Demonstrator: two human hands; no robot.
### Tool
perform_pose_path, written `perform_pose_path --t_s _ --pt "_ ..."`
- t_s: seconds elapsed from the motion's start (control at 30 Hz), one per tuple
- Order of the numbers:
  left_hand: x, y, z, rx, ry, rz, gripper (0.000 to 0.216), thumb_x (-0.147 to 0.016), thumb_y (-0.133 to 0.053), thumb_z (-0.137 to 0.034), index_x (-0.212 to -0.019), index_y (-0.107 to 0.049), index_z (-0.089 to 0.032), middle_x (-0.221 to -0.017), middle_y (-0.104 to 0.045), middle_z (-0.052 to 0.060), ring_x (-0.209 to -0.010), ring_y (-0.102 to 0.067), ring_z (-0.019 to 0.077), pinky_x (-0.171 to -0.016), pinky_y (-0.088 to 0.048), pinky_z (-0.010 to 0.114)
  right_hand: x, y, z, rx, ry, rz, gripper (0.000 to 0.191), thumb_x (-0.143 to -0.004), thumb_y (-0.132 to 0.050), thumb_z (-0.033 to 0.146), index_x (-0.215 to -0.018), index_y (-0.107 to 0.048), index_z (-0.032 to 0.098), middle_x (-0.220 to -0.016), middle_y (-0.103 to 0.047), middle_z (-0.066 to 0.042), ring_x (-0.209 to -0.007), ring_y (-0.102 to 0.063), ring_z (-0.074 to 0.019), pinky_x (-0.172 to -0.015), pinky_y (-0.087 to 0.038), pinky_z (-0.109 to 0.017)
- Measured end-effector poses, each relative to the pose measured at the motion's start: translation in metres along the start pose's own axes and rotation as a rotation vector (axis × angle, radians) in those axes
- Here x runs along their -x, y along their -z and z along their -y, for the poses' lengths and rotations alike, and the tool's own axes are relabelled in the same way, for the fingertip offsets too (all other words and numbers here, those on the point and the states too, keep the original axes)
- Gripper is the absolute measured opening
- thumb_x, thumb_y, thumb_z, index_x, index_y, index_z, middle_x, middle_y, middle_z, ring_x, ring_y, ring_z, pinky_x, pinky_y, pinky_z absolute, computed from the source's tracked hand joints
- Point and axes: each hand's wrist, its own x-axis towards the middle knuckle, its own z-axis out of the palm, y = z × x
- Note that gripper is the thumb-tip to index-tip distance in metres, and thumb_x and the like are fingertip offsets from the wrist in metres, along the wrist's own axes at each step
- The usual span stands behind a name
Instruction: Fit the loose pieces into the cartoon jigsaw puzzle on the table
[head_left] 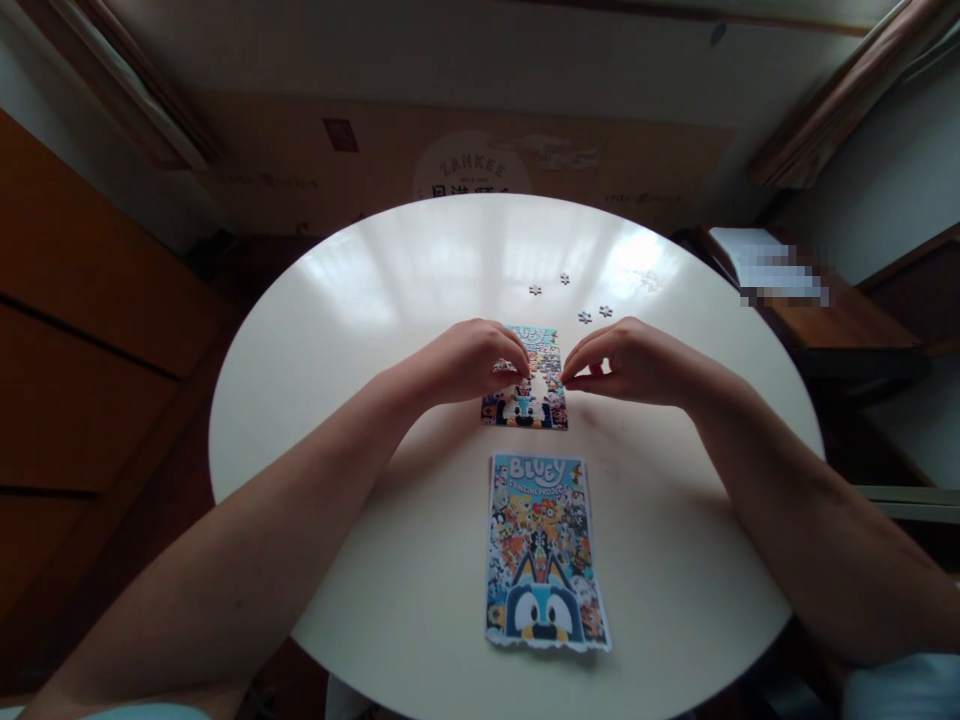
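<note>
A small, partly assembled jigsaw puzzle [555,415] with a colourful cartoon-dog picture lies near the middle of the table. A pale gap shows in its centre. My left hand [480,360] reaches over its left side, thumb and fingers pinched beside that gap. Whatever those fingertips hold is too small to make out. At the puzzle's right edge, my right hand [630,362] has its thumb and index fingertip together; I cannot tell what is between them. Closer to me lies a printed reference picture [540,550] with the same design and a torn bottom edge.
Several loose puzzle pieces [585,317] lie beyond the puzzle, towards the back right. Everything rests on a glossy white oval table [337,340]. A wooden side table [855,310] with white papers stands at the right, and an orange-brown cabinet [82,390] at the left.
</note>
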Motion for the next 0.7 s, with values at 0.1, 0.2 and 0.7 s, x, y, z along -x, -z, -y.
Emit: perform_pose_path --t_s 0.1,0.2,0.7 --pt "0.001 0.002 0.003 -0.035 0.047 -0.029 0.023 -0.083 -0.065 -0.008 -0.091 -0.081 -0.023 -0.098 -0.079 0.004 -0.088 -0.072 0.0183 -0.081 -0.055 0.032 -0.001 -0.002 0.001 -0.038 0.019 0.01 0.013 -0.088 -0.069 0.027 -0.087 -0.081 0.021 -0.086 -0.077 -0.002 -0.065 -0.065 -0.0092 -0.063 -0.049 -0.022" --pt "0.001 0.004 0.003 -0.047 0.065 -0.039 0.028 -0.084 -0.061 -0.004 -0.09 -0.081 -0.023 -0.099 -0.078 0.005 -0.089 -0.071 0.0181 -0.081 -0.055 0.032 -0.002 -0.004 0.001 -0.05 0.026 0.023 0.013 -0.089 -0.069 0.027 -0.087 -0.08 0.021 -0.088 -0.077 -0.002 -0.066 -0.066 -0.0094 -0.064 -0.049 -0.022" --pt "0.003 0.0 0.004 -0.015 0.053 0.043 0.029 -0.08 -0.062 -0.007 -0.084 -0.082 -0.027 -0.1 -0.079 0.0 -0.09 -0.071 0.0175 -0.078 -0.054 0.031 -0.009 -0.02 -0.002 -0.006 0.015 -0.022 0.015 -0.089 -0.067 0.029 -0.09 -0.08 0.022 -0.09 -0.076 -0.003 -0.074 -0.068 -0.013 -0.068 -0.05 -0.026"
